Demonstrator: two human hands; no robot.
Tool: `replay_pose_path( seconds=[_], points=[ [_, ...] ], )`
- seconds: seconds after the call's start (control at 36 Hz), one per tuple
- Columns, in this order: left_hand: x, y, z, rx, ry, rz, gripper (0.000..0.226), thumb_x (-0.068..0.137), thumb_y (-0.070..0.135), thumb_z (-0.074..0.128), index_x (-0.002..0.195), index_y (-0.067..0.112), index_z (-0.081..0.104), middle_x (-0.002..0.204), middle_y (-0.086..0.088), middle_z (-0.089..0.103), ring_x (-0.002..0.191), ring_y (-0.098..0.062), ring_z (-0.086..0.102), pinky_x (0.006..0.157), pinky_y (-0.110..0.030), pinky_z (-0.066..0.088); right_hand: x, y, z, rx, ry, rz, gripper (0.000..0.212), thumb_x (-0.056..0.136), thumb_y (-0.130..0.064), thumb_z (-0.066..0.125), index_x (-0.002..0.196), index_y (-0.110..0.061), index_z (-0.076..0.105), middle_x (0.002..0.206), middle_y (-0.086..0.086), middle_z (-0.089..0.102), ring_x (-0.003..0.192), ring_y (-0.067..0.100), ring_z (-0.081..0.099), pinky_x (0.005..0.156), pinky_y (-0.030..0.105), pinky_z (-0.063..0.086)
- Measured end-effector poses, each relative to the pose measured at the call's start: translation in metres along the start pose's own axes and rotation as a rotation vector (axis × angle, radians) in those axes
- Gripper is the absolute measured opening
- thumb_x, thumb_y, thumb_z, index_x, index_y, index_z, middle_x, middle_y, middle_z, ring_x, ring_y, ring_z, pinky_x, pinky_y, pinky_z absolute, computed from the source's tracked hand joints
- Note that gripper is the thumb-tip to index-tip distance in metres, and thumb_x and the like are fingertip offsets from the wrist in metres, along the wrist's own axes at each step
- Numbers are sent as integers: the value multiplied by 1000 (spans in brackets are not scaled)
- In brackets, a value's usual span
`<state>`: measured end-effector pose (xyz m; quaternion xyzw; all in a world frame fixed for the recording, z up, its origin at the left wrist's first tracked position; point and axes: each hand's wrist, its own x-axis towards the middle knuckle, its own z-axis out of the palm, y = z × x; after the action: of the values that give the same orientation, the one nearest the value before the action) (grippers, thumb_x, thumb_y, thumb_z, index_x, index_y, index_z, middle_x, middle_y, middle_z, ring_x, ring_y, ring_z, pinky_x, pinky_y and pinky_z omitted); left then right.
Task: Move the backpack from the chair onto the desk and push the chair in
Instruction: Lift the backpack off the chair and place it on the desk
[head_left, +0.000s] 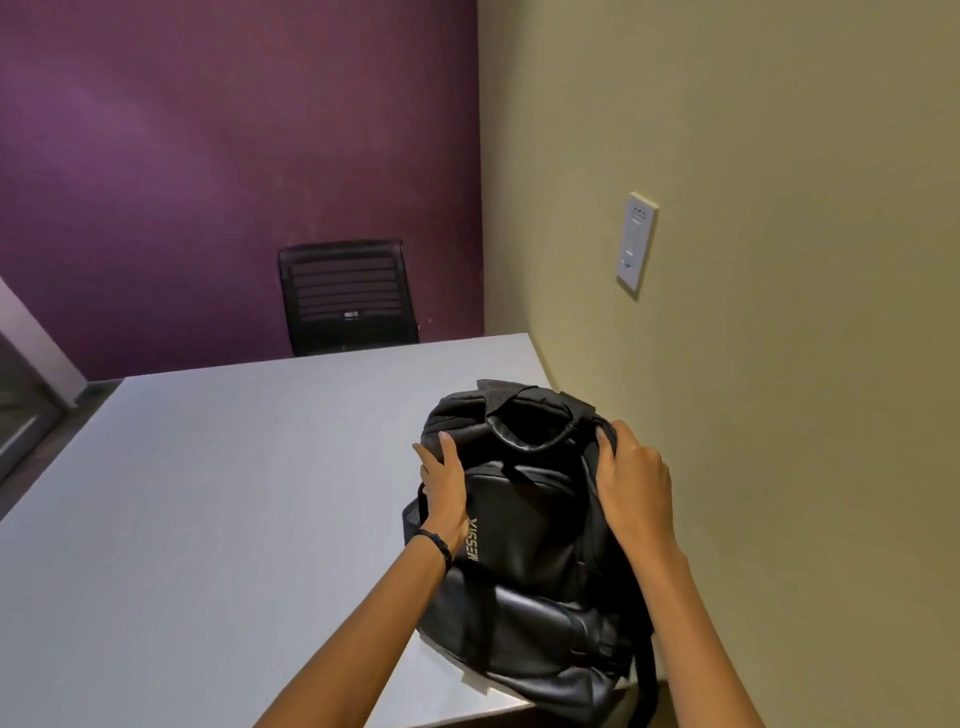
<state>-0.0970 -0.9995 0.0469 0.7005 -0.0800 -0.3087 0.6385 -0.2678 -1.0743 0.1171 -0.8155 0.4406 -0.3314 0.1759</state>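
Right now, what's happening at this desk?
A person has a black backpack lying on the grey desk, near its corner by the beige wall. The left hand grips the bag's left side and the right hand holds its upper right edge near the top handle. So the bag is on the desk with both hands on it. A black chair stands at the desk's far side; the chair to be pushed in isn't in view.

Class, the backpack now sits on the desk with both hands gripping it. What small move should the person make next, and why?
Probably slide the backpack a little further onto the desk, then let go. Its bottom overhangs the near edge, and the left hand and right hand clasp its sides. The only chair in view is at the far side; the one to push in is out of view.
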Motion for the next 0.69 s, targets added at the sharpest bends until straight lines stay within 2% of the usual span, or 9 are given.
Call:
replay_pose_path(
  seconds=[0.06, 0.14, 0.31, 0.44, 0.56, 0.64, 0.69],
  points=[
    [5, 6, 11, 10, -23, 11, 72, 92, 62, 24, 147, 34, -12, 161, -4, 0, 147, -32, 10, 119, -56, 17, 1, 3, -2, -38, 1, 5, 25, 98, -20, 40, 100, 0, 56, 72, 22, 65, 59, 35, 57, 54, 30, 33],
    [15, 17, 29, -1, -79, 18, 72, 94, 59, 26, 149, 30, -11, 161, -4, 1, 148, -31, 9, 119, -55, 17, 2, 8, -5, -80, -5, 4, 24, 99, -19, 39, 99, 0, 54, 69, 24, 64, 61, 41, 58, 53, 34, 35],
    [34, 36, 76, 59, -201, -16, 76, 92, 63, 25, 149, 28, -10, 161, -4, -5, 148, -31, 0, 120, -55, 12, 7, 21, -17, -94, 14, 46, 22, 98, -16, 39, 110, -3, 52, 74, 25, 65, 67, 42, 60, 54, 37, 38],
    [39, 43, 118, 178, -293, -11, 75, 92, 63, 24, 149, 29, -10, 161, -8, -10, 148, -32, -4, 119, -58, 10, 14, 39, -24, -124, 63, 86, 24, 98, -14, 41, 116, -4, 53, 73, 22, 65, 62, 36, 58, 55, 31, 33],
    [31, 39, 148, 424, -334, 95, 68, 98, 50, 26, 149, 25, -11, 159, -14, -13, 147, -36, -9, 120, -55, 3, 20, 54, -23, -219, 105, 104, 27, 97, -14, 43, 122, -6, 51, 75, 23, 68, 68, 41, 63, 55, 34, 37],
    [21, 33, 164, 505, -379, 186, 64, 101, 28, 31, 150, 19, -9, 159, -15, -11, 147, -36, 1, 119, -51, 5, 22, 62, -20, -233, 134, 133, 31, 97, -15, 44, 127, -7, 49, 76, 23, 68, 67, 42, 64, 55, 38, 44],
    [13, 29, 171, 555, -400, 196, 64, 101, 29, 31, 150, 19, -8, 159, -14, -13, 147, -34, 8, 117, -57, 4, 22, 65, -15, -227, 138, 138, 33, 97, -16, 44, 129, -8, 47, 77, 23, 68, 66, 41, 64, 55, 39, 46]
  ],
)
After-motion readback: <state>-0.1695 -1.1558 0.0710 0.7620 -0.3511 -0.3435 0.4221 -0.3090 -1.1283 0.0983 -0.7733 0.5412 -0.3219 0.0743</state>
